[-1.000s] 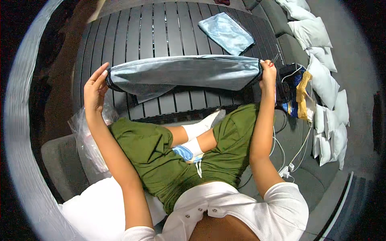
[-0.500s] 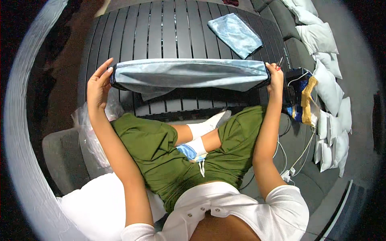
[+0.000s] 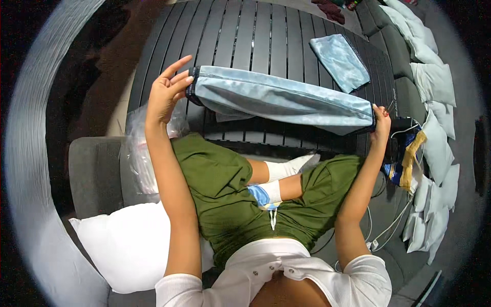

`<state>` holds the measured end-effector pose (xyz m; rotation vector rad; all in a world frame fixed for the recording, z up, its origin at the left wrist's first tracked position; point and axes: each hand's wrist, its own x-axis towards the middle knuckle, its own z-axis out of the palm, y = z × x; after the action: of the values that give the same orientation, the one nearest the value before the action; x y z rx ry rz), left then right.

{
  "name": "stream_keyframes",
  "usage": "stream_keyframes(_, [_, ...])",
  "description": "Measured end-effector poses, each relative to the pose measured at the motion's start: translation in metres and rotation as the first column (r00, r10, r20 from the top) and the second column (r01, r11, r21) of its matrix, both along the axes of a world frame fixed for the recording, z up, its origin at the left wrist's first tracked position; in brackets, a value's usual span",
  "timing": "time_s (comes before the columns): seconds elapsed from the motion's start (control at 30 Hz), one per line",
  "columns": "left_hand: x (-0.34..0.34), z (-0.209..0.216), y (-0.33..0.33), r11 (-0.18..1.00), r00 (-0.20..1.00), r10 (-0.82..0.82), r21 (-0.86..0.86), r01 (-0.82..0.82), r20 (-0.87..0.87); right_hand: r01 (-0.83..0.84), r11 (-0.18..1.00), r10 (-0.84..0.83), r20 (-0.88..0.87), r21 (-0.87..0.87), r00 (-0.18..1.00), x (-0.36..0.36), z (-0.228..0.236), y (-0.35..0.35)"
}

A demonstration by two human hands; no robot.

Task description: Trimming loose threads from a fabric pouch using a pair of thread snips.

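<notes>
A light blue cloth [image 3: 286, 100] with black stitched ends hangs stretched between my two hands over the slatted table. A seam runs along its upper edge, and its lower part sags open in a long fold. My left hand [image 3: 168, 93] pinches the black edge at the left end, with one finger stretched up. At the right end, my right hand [image 3: 380, 124] is closed on the other black edge, lower than the left. Another folded light blue cloth [image 3: 340, 62] with a dark border lies flat on the table's far right.
The dark slatted table [image 3: 220, 46] stands before my crossed legs. Clear plastic wrapping [image 3: 137, 153] and a white pillow [image 3: 128, 245] lie to my left. At right are a blue and yellow bag [image 3: 411, 158], white cables [image 3: 394, 227] and several pale cushions [image 3: 434, 84] on the grey sofa.
The view has shifted, so the scene sits further right and lower. The stretched cloth has tilted, its right end now lower than its left. Both hands keep hold of it.
</notes>
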<state>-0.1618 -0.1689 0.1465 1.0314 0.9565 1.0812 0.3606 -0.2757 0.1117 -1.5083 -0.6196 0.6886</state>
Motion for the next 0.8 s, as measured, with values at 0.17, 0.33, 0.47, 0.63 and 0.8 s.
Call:
stream_keyframes(0.17, [0.001,0.001,0.001,0.994,0.992,-0.112,-0.003,0.112,0.059,-0.04,0.999,0.037,-0.121,-0.022,0.992,-0.002,0.012,-0.006])
stream_keyframes(0.33, [-0.024,-0.008,0.004,0.991,0.966,-0.118,0.092,0.099,0.229,-0.019,1.0,0.008,-0.423,-0.022,0.906,-0.028,0.031,0.012])
stream_keyframes(0.47, [0.02,-0.032,0.055,0.998,0.956,0.041,-0.055,-0.026,0.292,-0.348,0.871,0.491,-0.61,0.347,0.621,0.053,-0.017,0.029])
stream_keyframes(0.63, [0.018,-0.092,0.067,0.947,0.971,0.078,-0.288,-0.142,-0.225,-0.102,0.936,0.093,-0.044,-0.336,0.995,0.01,-0.022,0.032])
stream_keyframes(0.8, [0.012,-0.122,0.063,0.987,0.705,0.039,-0.083,-0.139,-0.708,-0.278,0.616,0.604,0.215,-0.737,0.767,-0.006,-0.04,0.031])
